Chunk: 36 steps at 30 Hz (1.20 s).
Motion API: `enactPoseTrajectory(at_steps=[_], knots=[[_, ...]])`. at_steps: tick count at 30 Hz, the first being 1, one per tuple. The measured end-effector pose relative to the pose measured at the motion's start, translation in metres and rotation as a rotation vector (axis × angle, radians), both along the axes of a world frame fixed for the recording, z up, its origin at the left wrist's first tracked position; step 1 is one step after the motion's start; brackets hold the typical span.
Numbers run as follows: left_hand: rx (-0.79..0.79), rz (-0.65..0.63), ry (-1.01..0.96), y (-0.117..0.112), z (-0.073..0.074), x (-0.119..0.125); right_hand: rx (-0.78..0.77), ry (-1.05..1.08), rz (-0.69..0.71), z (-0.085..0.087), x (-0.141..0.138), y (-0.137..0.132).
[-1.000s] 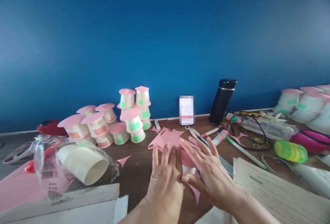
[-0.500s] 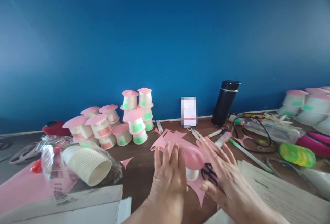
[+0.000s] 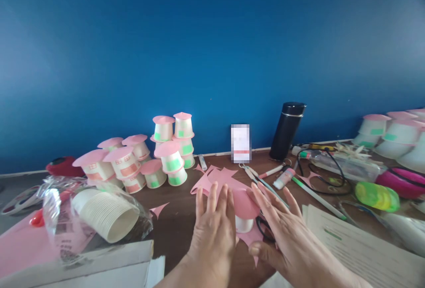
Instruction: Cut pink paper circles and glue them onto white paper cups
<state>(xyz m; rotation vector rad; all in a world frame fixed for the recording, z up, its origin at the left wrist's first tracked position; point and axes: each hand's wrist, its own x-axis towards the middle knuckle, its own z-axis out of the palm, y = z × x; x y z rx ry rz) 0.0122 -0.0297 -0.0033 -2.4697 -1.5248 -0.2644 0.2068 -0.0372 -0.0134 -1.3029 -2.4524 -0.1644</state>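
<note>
A white paper cup stands upside down between my hands, capped by a pink paper roof. My left hand lies along the roof's left side, fingers stretched forward. On the other side my right hand is spread, its fingertips by the roof's right edge; whether they touch it I cannot tell. Pink paper scraps lie behind and under the cup. The black handles of scissors show partly beneath my right hand.
Decorated cups with pink roofs stand stacked at left, more cups at far right. Nested paper cups lie in a plastic bag. Further back are a phone and a black flask. A glue stick and papers lie at right.
My right hand has come closer to the roofed cup, its fingertips now near the roof's edge. My left hand stays beside it. The view has shifted slightly.
</note>
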Motion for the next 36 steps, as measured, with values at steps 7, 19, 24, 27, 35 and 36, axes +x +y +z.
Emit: enactPoseTrajectory(at_steps=[7, 19, 24, 27, 35, 36], knots=[[0.086, 0.002, 0.006, 0.001, -0.008, 0.000, 0.001, 0.017, -0.007, 0.000, -0.001, -0.001], [0.048, -0.009, 0.054, -0.006, -0.002, 0.002, 0.049, 0.035, 0.021, 0.003, 0.001, -0.003], [0.002, -0.008, 0.045, -0.008, 0.005, 0.003, 0.006, 0.043, 0.032, 0.002, -0.001, -0.003], [-0.064, 0.013, 0.025, -0.005, 0.014, 0.000, 0.012, 0.047, 0.043, 0.003, -0.001, -0.004], [0.014, 0.022, 0.101, -0.011, 0.023, -0.006, 0.014, 0.041, 0.036, 0.005, -0.002, -0.001], [0.016, 0.003, 0.108, -0.013, 0.023, -0.005, 0.017, 0.041, 0.036, 0.005, -0.002, -0.001]])
